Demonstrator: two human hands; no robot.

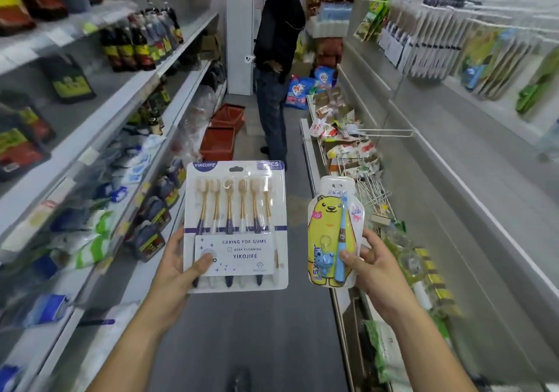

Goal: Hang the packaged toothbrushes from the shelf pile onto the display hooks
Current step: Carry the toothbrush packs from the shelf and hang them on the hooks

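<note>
Progress: we hold both packs mid-aisle, neither hung | left hand [178, 266] grips toothbrush multipack [236, 225] | right hand [367, 267] grips bear toothbrush pack [328, 234] | empty hook [388, 133] ahead right, shelf pile [351, 149] still waiting

The multipack card [236, 225] reads "YIKOJIFE", "CARING FOR GUMS" and "DEEP CLEANING"; the bear pack [331, 234] reads "BABY".

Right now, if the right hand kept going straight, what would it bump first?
Probably nothing close. The right hand, holding the bear toothbrush pack, points up the open aisle; a person stands far ahead. Depth is unclear.
</note>
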